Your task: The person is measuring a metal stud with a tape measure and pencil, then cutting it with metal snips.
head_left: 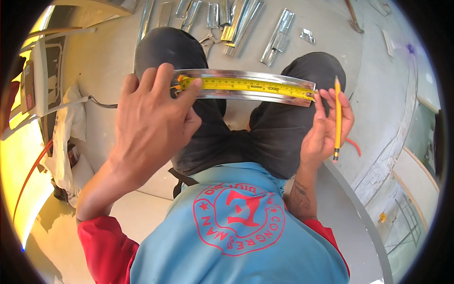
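The left hand (156, 106) grips a yellow steel measuring tape (246, 86) along a long, shiny silver metal strip (236, 73) over black-trousered knees (172, 49). The right hand (326, 125), at the tape's end, holds a slim yellow pencil (338, 113).

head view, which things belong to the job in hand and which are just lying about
Job in hand:
yellow tape measure, left hand on it
long silvery metal strip, beneath the tape
slim yellow pencil, in the right hand

Apparently lying about:
loose silvery metal pieces on the grey floor, possibly related
grey metal pliers
long brown tool, top right
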Motion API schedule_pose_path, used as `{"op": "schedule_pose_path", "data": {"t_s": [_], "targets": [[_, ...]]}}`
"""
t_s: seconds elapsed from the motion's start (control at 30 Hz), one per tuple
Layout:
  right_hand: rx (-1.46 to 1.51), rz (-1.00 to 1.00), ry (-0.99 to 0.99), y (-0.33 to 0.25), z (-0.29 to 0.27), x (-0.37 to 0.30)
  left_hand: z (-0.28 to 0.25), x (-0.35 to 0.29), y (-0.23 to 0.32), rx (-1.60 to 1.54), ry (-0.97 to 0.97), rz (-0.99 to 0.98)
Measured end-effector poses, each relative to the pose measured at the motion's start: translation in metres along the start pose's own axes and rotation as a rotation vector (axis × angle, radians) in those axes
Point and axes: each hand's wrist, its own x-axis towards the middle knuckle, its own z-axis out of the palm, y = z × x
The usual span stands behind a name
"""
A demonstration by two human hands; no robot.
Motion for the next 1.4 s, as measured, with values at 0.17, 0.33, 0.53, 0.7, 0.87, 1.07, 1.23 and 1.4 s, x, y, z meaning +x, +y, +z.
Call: {"op": "schedule_pose_path", "data": {"t_s": [0.17, 0.33, 0.53, 0.7, 0.87, 1.07, 1.23, 1.4], "targets": [[-0.305, -0.166, 0.11, -0.02, 0.003, 0.002, 0.004, -0.002, 0.002, 0.021, 0.044, -0.006], [-0.169, -0.15, -0.279, -0.027, 0.032, 0.013, 0.004, -0.002, 0.003, 0.015, 0.053, -0.003], [-0.007, 0.006, -0.329, -0.01, 0.058, 0.017, 0.004, -0.005, 0.002, 0.013, -0.027, -0.045], [-0.051, -0.036, -0.314, -0.018, 0.061, 0.02, 0.002, -0.004, 0.002, -0.007, -0.024, -0.043], [0.011, 0.046, -0.295, -0.017, 0.061, 0.017, 0.001, -0.002, 0.0, -0.008, -0.017, -0.03], [-0.022, -0.009, -0.308, -0.017, 0.063, 0.018, 0.0, -0.001, 0.001, 0.0, -0.02, -0.034], [-0.016, 0.021, -0.279, -0.014, 0.066, 0.017, 0.001, -0.003, 0.002, -0.003, -0.008, -0.041], [-0.052, 0.006, -0.304, -0.014, 0.067, 0.019, 0.0, -0.003, 0.002, -0.009, -0.023, -0.045]]}}
